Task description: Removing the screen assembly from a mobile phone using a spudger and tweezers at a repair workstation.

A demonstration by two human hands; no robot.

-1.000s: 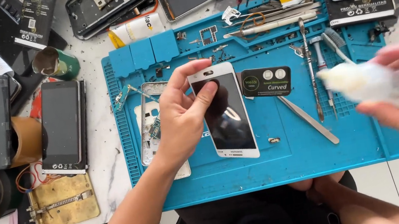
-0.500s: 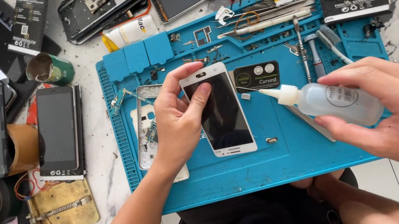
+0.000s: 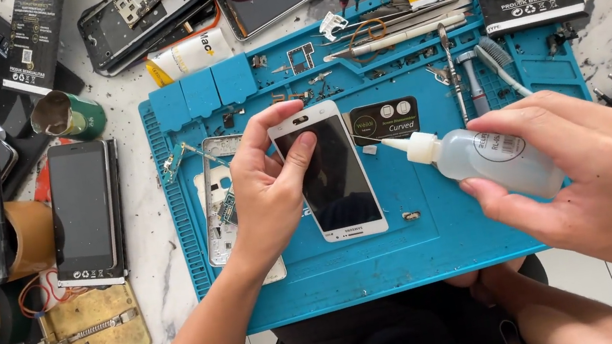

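Observation:
My left hand [image 3: 265,194] grips the left edge of a white phone screen panel [image 3: 332,176] that lies face up on the blue work mat [image 3: 414,249], thumb resting on the dark glass. My right hand [image 3: 606,176] holds a small clear squeeze bottle [image 3: 482,158] on its side. Its thin needle tip points left and ends just off the panel's upper right edge. A bare phone frame [image 3: 215,185] lies under and to the left of my left hand.
Tweezers, screwdrivers and a brush [image 3: 457,44] lie along the mat's back edge, with a small dark card [image 3: 387,119] beside the panel. Left of the mat are a black phone [image 3: 82,213], a brass clamp jig [image 3: 92,337], a tape roll [image 3: 67,115] and a tube [image 3: 188,56].
My right hand has brought the bottle in from the right and turned its tip toward the panel. The left hand keeps its hold on the panel.

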